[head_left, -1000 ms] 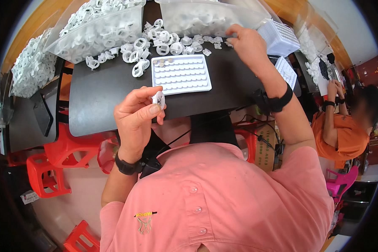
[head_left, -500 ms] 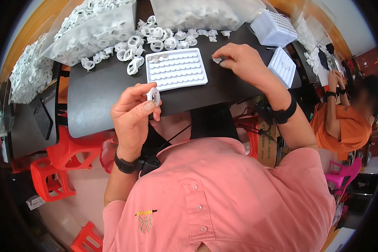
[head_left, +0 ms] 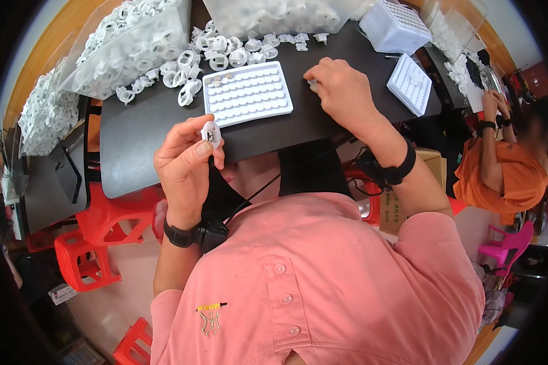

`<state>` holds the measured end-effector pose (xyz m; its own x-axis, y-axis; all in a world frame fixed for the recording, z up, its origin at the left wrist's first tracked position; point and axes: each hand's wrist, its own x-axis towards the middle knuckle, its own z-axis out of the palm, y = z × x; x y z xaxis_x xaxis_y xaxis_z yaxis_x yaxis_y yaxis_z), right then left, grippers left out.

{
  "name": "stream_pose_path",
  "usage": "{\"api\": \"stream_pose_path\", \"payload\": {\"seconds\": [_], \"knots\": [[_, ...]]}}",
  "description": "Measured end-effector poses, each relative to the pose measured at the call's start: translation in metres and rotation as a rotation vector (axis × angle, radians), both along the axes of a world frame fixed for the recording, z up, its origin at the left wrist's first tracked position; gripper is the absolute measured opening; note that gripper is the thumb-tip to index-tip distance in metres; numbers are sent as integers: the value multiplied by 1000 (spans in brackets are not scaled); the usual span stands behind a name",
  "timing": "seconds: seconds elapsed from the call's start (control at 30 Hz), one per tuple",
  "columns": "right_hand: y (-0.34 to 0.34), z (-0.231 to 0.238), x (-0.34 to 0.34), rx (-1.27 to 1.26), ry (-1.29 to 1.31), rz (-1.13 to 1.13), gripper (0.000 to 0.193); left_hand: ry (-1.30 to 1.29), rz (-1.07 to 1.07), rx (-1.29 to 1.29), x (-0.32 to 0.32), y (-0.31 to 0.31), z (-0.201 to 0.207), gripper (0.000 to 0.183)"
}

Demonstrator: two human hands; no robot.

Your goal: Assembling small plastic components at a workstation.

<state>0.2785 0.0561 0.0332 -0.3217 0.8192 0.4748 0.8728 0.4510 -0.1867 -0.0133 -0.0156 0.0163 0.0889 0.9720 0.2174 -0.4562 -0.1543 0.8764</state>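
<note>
My left hand [head_left: 184, 159] is raised just over the table's front edge. Its thumb and fingers pinch a round white plastic part [head_left: 210, 134], held upright with its inner fitting showing. Over the table to the right of the white tray, my right hand [head_left: 348, 96] has its fingertips closed on a small white plastic piece [head_left: 313, 83]; the fingers partly cover it. Between the two hands lies the white tray [head_left: 256, 117], lined with rows of round pockets. A few small metallic-looking discs [head_left: 228, 76] sit at its far left corner.
Loose white parts [head_left: 218, 61] are heaped behind the tray, before two clear bins [head_left: 134, 61] full of them. Stacked white trays [head_left: 396, 30] and another tray [head_left: 410, 85] stand at the right. A co-worker in orange [head_left: 499, 176] sits beyond. Red stools [head_left: 85, 261] are at lower left.
My right hand has drawn slightly toward me and its fingers have closed further over the small piece. My left hand still pinches the round part. The whole view has shifted a little.
</note>
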Motion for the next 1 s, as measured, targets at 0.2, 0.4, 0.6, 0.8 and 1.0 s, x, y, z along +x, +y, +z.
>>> {"api": "stream_pose_path", "payload": {"seconds": [0.2,0.4,0.6,0.8,1.0], "knots": [[-16,6,13,-30,101,64,15,5,4,24,-1,0,-3,38],[-24,0,6,63,-20,60,20,-21,-11,5,-4,4,-2,42],[-42,2,4,80,-17,114,27,-137,-43,1,-8,3,-4,40],[-66,-4,15,86,43,269,34,-308,-129,-54,-11,10,-6,39],[-72,-16,16,246,49,407,33,-428,-197,-112,-15,11,-7,42]]}}
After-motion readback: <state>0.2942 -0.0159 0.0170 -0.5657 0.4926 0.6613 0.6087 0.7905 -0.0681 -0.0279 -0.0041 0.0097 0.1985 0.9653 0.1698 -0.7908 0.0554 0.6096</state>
